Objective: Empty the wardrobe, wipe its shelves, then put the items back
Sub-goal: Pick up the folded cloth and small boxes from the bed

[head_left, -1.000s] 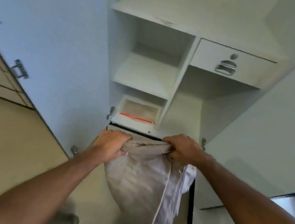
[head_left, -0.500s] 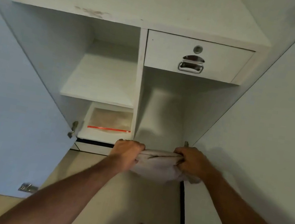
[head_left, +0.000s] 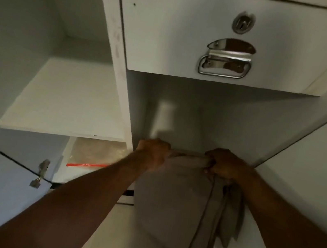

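I stand close to the open white wardrobe (head_left: 125, 87). A beige folded cloth (head_left: 173, 203) hangs from both my hands in front of the tall right-hand compartment (head_left: 183, 114). My left hand (head_left: 152, 154) grips its top left corner. My right hand (head_left: 223, 165) grips the top right corner, fingers curled round the bunched fabric. The cloth's lower part drops out of the frame.
A closed drawer (head_left: 222, 36) with a metal handle (head_left: 225, 63) and a lock sits above the compartment. A bare shelf (head_left: 69, 99) lies to the left. Below it lies a clear plastic bag with a red strip (head_left: 94, 155). Open wardrobe doors stand on both sides.
I have moved much nearer to the wardrobe, and the view has dropped below the upper shelf. Both hands kept their hold on the cloth and carried it up to the right compartment's mouth.
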The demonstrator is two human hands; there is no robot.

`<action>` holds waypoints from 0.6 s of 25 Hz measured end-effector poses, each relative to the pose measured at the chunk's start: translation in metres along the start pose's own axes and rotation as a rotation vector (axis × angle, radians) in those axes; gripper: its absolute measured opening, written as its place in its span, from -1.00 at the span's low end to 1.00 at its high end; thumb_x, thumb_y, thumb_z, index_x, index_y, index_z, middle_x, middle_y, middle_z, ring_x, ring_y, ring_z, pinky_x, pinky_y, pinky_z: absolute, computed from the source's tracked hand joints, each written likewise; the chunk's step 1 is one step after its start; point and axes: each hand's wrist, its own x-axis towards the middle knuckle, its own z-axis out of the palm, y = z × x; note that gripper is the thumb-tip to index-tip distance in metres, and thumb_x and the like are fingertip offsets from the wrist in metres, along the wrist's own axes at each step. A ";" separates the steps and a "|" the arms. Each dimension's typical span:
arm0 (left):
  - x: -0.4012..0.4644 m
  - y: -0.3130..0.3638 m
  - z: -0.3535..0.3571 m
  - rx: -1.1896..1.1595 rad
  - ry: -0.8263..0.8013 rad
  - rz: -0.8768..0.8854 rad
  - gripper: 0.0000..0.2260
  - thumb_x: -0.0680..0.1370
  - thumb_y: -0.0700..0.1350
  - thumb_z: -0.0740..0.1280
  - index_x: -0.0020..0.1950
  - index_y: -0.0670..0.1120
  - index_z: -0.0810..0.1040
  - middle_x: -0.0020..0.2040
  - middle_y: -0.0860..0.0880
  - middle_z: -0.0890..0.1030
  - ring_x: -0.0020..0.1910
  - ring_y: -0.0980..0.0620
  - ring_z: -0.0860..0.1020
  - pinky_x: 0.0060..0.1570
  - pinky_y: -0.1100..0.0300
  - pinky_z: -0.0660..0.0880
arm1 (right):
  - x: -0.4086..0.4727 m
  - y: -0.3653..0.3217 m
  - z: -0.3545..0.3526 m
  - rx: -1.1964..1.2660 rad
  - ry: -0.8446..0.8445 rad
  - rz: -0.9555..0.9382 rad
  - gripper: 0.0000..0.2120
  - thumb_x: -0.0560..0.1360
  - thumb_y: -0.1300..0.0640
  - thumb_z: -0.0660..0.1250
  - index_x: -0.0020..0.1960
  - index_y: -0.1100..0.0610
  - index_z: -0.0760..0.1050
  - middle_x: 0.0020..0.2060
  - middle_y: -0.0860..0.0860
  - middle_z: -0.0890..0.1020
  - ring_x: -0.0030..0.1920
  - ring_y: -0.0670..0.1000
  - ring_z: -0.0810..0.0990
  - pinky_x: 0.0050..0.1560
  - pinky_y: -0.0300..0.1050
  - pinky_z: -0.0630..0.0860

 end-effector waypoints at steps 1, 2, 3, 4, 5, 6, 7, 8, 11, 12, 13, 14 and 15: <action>0.018 -0.002 -0.008 -0.020 0.043 -0.023 -0.75 0.59 -0.10 0.25 0.27 -0.02 0.50 0.24 -0.09 0.58 0.26 -0.15 0.54 0.17 -0.01 0.44 | 0.016 0.002 -0.011 0.016 0.054 0.007 -0.47 0.53 0.06 0.43 0.45 0.14 0.41 0.39 0.13 0.46 0.37 0.14 0.44 0.37 -0.07 0.37; 0.032 -0.002 -0.017 -0.043 0.112 -0.051 -0.76 0.60 -0.11 0.23 0.27 -0.02 0.50 0.24 -0.10 0.58 0.26 -0.17 0.54 0.19 -0.03 0.43 | 0.028 0.002 -0.023 0.033 0.136 0.002 -0.51 0.55 0.08 0.41 0.44 0.13 0.43 0.39 0.14 0.47 0.37 0.16 0.45 0.38 -0.03 0.37; 0.045 -0.004 -0.025 -0.067 0.193 -0.078 -0.76 0.61 -0.11 0.22 0.27 -0.02 0.49 0.23 -0.11 0.58 0.25 -0.18 0.54 0.21 -0.04 0.41 | 0.041 0.003 -0.034 0.052 0.232 -0.005 -0.56 0.55 0.11 0.39 0.41 0.12 0.46 0.37 0.15 0.50 0.33 0.18 0.48 0.35 0.01 0.41; 0.056 -0.006 -0.030 -0.081 0.283 -0.104 -0.75 0.59 -0.14 0.24 0.27 -0.03 0.47 0.21 -0.10 0.58 0.24 -0.18 0.54 0.22 -0.05 0.39 | 0.053 0.004 -0.041 0.061 0.338 -0.012 -0.58 0.53 0.15 0.38 0.39 0.09 0.49 0.34 0.14 0.53 0.30 0.19 0.51 0.32 0.03 0.45; 0.065 -0.008 -0.029 -0.077 0.367 -0.128 -0.72 0.57 -0.19 0.26 0.27 -0.03 0.46 0.20 -0.09 0.59 0.23 -0.17 0.54 0.23 -0.06 0.36 | 0.065 0.004 -0.043 0.052 0.434 -0.012 -0.57 0.51 0.18 0.37 0.37 0.05 0.51 0.32 0.13 0.55 0.28 0.20 0.53 0.28 0.04 0.47; 0.076 -0.011 -0.022 -0.061 0.434 -0.150 -0.66 0.54 -0.24 0.28 0.30 -0.03 0.44 0.21 -0.08 0.58 0.23 -0.16 0.53 0.24 -0.06 0.34 | 0.080 0.004 -0.039 0.028 0.523 -0.016 -0.57 0.49 0.21 0.36 0.36 0.04 0.52 0.29 0.13 0.57 0.26 0.22 0.54 0.25 0.06 0.49; 0.087 -0.015 -0.010 -0.046 0.473 -0.170 -0.60 0.52 -0.27 0.28 0.35 -0.02 0.43 0.24 -0.07 0.56 0.25 -0.16 0.51 0.28 -0.07 0.31 | 0.096 0.006 -0.028 -0.007 0.610 -0.033 -0.56 0.48 0.24 0.34 0.35 0.05 0.53 0.27 0.14 0.58 0.24 0.25 0.55 0.22 0.09 0.50; 0.100 -0.019 0.007 -0.031 0.490 -0.184 -0.54 0.52 -0.28 0.27 0.41 -0.01 0.40 0.30 -0.08 0.54 0.30 -0.16 0.48 0.33 -0.08 0.27 | 0.112 0.007 -0.012 -0.051 0.702 -0.059 -0.57 0.47 0.28 0.34 0.32 0.09 0.56 0.22 0.18 0.60 0.20 0.29 0.57 0.18 0.14 0.52; 0.138 -0.029 0.076 0.022 0.411 -0.195 -0.44 0.55 -0.27 0.23 0.54 -0.01 0.27 0.48 -0.09 0.38 0.46 -0.15 0.33 0.43 -0.08 0.19 | 0.171 0.027 0.066 -0.158 0.854 -0.082 -0.55 0.28 0.37 0.44 0.14 0.11 0.65 -0.01 0.22 0.66 0.01 0.36 0.61 0.00 0.23 0.58; 0.149 -0.032 0.107 0.020 0.339 -0.186 -0.41 0.57 -0.26 0.23 0.58 -0.02 0.20 0.54 -0.10 0.30 0.51 -0.15 0.27 0.45 -0.09 0.17 | 0.192 0.038 0.101 -0.198 0.846 -0.055 -0.52 0.23 0.36 0.47 0.12 0.09 0.66 -0.01 0.20 0.66 0.02 0.36 0.60 0.01 0.25 0.57; 0.159 -0.036 0.149 0.008 0.236 -0.169 -0.37 0.57 -0.25 0.25 0.61 -0.02 0.13 0.58 -0.11 0.22 0.54 -0.17 0.20 0.47 -0.11 0.15 | 0.214 0.050 0.144 -0.225 0.813 -0.031 -0.51 0.22 0.34 0.49 0.12 0.08 0.66 0.02 0.20 0.66 0.05 0.37 0.59 0.04 0.25 0.56; 0.164 -0.038 0.190 -0.008 0.129 -0.153 -0.33 0.58 -0.23 0.27 0.63 -0.01 0.06 0.61 -0.12 0.13 0.57 -0.19 0.13 0.48 -0.16 0.15 | 0.226 0.058 0.182 -0.221 0.744 -0.018 -0.51 0.22 0.32 0.52 0.14 0.08 0.66 0.07 0.20 0.64 0.08 0.38 0.58 0.05 0.26 0.56; 0.164 -0.040 0.232 -0.035 0.037 -0.150 -0.32 0.60 -0.20 0.29 0.64 0.01 0.02 0.63 -0.11 0.05 0.59 -0.22 0.06 0.48 -0.21 0.17 | 0.233 0.064 0.224 -0.186 0.647 -0.024 -0.47 0.25 0.28 0.56 0.20 0.07 0.63 0.16 0.20 0.61 0.12 0.38 0.57 0.05 0.26 0.57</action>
